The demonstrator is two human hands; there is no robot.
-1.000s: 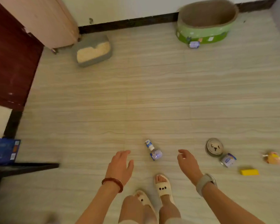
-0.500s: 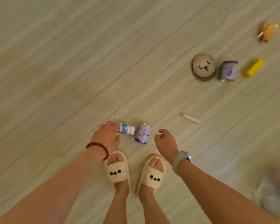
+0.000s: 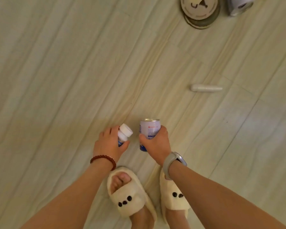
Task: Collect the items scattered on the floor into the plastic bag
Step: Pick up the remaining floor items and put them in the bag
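Observation:
My left hand (image 3: 108,143) grips a small white bottle (image 3: 124,133) with a white cap and a blue label, just above the floor. Beside it my right hand (image 3: 157,143) holds a blue and white can (image 3: 149,129), its silver top facing away from me. A thin white tube (image 3: 205,88) lies on the floor further out to the right. At the top edge sit a round tin with a face on its lid (image 3: 200,10) and another blue and white can (image 3: 239,4), cut off by the frame. The plastic bag is out of view.
My two feet in cream slippers (image 3: 130,200) stand right below my hands on the pale wood-look floor (image 3: 64,80).
The view has dropped closer to the floor. My left hand has closed round the white bottle and my right hand has taken hold of the can, which lay free before.

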